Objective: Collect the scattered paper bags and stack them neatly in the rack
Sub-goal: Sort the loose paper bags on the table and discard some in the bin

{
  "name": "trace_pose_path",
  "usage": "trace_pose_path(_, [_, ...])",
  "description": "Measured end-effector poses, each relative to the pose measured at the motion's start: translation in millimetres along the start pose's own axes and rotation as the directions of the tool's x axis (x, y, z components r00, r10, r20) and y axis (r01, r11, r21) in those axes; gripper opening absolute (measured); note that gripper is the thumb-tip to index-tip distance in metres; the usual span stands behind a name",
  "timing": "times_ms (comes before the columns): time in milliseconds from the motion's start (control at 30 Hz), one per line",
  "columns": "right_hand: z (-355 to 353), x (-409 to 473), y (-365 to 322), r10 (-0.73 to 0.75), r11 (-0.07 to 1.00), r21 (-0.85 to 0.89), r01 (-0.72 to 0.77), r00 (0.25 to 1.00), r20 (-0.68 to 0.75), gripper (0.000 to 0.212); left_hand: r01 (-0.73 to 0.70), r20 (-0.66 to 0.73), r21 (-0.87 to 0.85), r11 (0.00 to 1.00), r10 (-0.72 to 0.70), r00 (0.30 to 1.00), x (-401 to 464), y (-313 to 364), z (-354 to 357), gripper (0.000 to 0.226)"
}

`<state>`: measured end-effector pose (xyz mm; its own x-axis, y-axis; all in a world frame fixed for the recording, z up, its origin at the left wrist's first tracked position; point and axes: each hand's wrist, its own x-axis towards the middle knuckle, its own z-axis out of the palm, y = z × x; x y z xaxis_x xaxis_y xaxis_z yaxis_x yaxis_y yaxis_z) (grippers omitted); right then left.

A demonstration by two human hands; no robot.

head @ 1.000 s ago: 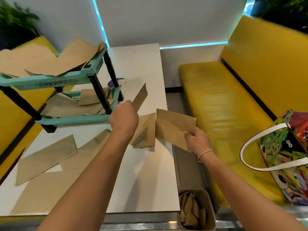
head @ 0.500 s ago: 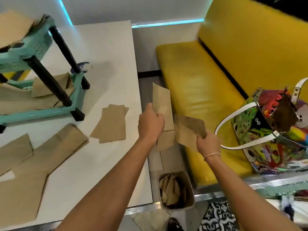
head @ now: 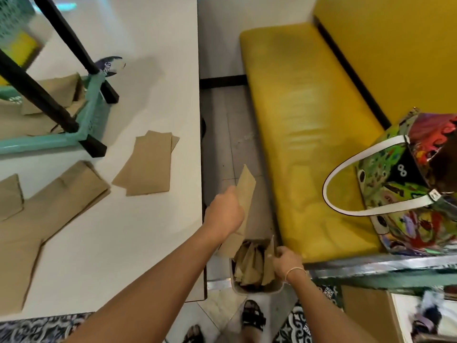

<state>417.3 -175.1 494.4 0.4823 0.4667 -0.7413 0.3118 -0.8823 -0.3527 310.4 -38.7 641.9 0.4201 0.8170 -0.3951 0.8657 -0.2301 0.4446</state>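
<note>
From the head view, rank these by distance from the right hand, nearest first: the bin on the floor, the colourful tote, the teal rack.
1. Bin: directly below the right hand, on the floor beside the table.
2. Tote: to the right, on the yellow bench.
3. Rack: far left, on the table.

Right hand (head: 284,262) lowered its paper bag (head: 269,263) into bin (head: 257,289); left hand (head: 223,214) followed, bag (head: 246,191) upright.

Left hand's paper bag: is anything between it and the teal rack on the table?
Nothing solid. The left hand holds a flat brown paper bag off the white table's edge; only loose brown bags lie flat between it and the teal two-tier rack.
</note>
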Motion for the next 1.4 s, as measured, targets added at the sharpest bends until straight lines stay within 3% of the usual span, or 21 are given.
trace_pose_path(100, [-10, 1, -13, -0.044, 0.991, 0.124, 0.043, 0.999, 0.001, 0.057, -0.041, 0.031, 0.08, 0.996, 0.038, 0.999, -2, -1, -1, 0.028])
trace_pose_path(200, [-42, -3, -35, -0.167, 0.915, 0.343, 0.211, 0.974, -0.153, 0.088, -0.073, 0.083, 0.113, 0.991, 0.064, 0.994, 0, 3, 0, 0.026])
trace_pose_path(267, [-65, -10, -47, -0.261, 0.86, 0.38, 0.34, 0.934, -0.245, 0.103, -0.099, 0.145, 0.113, 0.989, 0.082, 0.986, 1, 6, 3, 0.027])
trace_pose_path(300, [-75, -13, -52, -0.31, 0.836, 0.385, 0.391, 0.916, -0.257, 0.097, -0.111, 0.182, 0.103, 0.988, 0.091, 0.979, 1, 8, 5, 0.028])
trace_pose_path(367, [-89, -20, -59, -0.36, 0.839, 0.369, 0.401, 0.916, -0.178, 0.062, -0.128, 0.245, 0.072, 0.989, 0.107, 0.964, 0, 10, 12, 0.027])
trace_pose_path(400, [-93, -22, -60, -0.369, 0.873, 0.291, 0.392, 0.92, -0.131, 0.043, -0.132, 0.257, 0.064, 0.989, 0.111, 0.96, -1, 10, 15, 0.027])
trace_pose_path(467, [-95, -22, -55, -0.351, 0.936, -0.048, 0.348, 0.931, -0.099, 0.021, -0.139, 0.232, 0.076, 0.987, 0.118, 0.965, 0, 10, 18, 0.031])
trace_pose_path(533, [-87, -14, -41, -0.29, 0.925, -0.291, 0.244, 0.949, -0.127, 0.022, -0.152, 0.184, 0.099, 0.983, 0.132, 0.974, 3, 7, 19, 0.036])
trace_pose_path(667, [-56, -7, -6, -0.176, 0.862, -0.491, 0.124, 0.982, -0.061, 0.035, -0.189, 0.166, 0.104, 0.977, 0.17, 0.971, 3, -1, 15, 0.036])
trace_pose_path(867, [-19, -4, 4, -0.095, 0.885, -0.458, 0.079, 0.995, -0.013, 0.037, -0.251, 0.092, 0.079, 0.965, 0.244, 0.965, -8, -10, 7, 0.035])
trace_pose_path(1000, [-7, -6, -9, -0.056, 0.98, -0.186, 0.069, 0.996, 0.073, 0.051, -0.276, -0.052, 0.043, 0.96, 0.278, 0.959, -14, -10, -17, 0.041])
trace_pose_path(1100, [-15, -9, -29, -0.124, 0.976, -0.169, 0.136, 0.989, 0.077, 0.04, -0.233, -0.213, -0.018, 0.972, 0.224, 0.951, -9, -15, -49, 0.041])
trace_pose_path(1200, [-31, -15, -58, -0.185, 0.951, -0.248, 0.187, 0.982, 0.029, 0.037, -0.075, -0.407, -0.061, 0.995, 0.043, 0.912, 8, -40, -78, 0.042])
trace_pose_path(1300, [-47, -27, -91, -0.27, 0.953, -0.156, 0.261, 0.962, -0.035, 0.037, 0.207, -0.391, 0.14, 0.968, -0.138, 0.91, 26, -82, -90, 0.054])
trace_pose_path(1400, [-59, -42, -119, -0.372, 0.927, -0.098, 0.362, 0.922, -0.108, 0.033, 0.268, -0.331, 0.227, 0.936, -0.185, 0.925, 26, -106, -89, 0.053])
